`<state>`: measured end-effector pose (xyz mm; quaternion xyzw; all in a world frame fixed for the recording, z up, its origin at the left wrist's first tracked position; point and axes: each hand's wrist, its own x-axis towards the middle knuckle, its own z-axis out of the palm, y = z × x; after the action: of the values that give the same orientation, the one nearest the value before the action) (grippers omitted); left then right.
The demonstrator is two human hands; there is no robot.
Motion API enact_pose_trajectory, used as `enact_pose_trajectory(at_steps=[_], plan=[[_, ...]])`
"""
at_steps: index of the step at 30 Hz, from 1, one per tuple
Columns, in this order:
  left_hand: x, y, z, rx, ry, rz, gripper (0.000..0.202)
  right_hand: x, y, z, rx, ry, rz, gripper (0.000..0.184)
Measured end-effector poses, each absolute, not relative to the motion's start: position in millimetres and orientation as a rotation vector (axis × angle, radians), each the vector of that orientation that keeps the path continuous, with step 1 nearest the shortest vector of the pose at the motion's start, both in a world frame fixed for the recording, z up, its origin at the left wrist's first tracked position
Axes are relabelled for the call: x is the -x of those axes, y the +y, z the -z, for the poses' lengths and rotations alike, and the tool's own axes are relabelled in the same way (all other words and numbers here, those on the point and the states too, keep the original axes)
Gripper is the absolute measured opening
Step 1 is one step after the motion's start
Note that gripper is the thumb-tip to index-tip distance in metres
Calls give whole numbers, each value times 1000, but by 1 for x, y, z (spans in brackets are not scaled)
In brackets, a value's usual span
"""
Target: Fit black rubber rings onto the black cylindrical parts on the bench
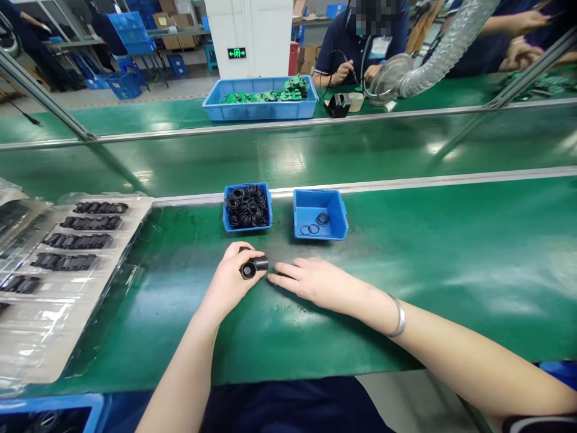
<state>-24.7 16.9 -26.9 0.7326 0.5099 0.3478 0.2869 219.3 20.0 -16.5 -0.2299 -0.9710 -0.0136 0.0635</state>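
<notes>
My left hand is closed round a black tubular plastic part, with a round open end facing me. Just right of it, my right hand is low over the green mat with its fingers stretched out and apart; nothing shows in them. Beyond my left hand stands a small blue bin heaped with black rubber rings. Beside that, a second blue bin has a few thin black rings on its floor.
Clear plastic trays with rows of black parts lie at the left. A blue crate sits at the lower left. Past a metal rail, a blue tub holds green circuit boards; a co-worker sits near a flexible duct.
</notes>
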Motion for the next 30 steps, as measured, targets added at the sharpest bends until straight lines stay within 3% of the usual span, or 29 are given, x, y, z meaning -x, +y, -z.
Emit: enact_pose_trajectory(at_steps=[3,7,12,16,20,25,30], plan=[[27,12,17,-2046,1413,-854,22,-219,18,16,749,-2900,-145,31],[21,8,9,-2193,1443,-614,27,-228,23,23,988,-2456,-811,20],[4,11,13,-2287,1373,-509,32,-245,31,35,988,-1806,-1541,43],[-4,11,21,-2204,1284,-591,31,-252,33,34,971,-1390,-1888,41],[-5,8,28,-2089,1226,-651,33,-253,34,30,1024,-1284,-1951,43],[1,9,33,-2002,1206,-735,34,-252,36,29,1171,-1525,-1781,44],[10,12,31,-1959,1230,-740,32,-248,31,24,1232,-2204,-1015,30]])
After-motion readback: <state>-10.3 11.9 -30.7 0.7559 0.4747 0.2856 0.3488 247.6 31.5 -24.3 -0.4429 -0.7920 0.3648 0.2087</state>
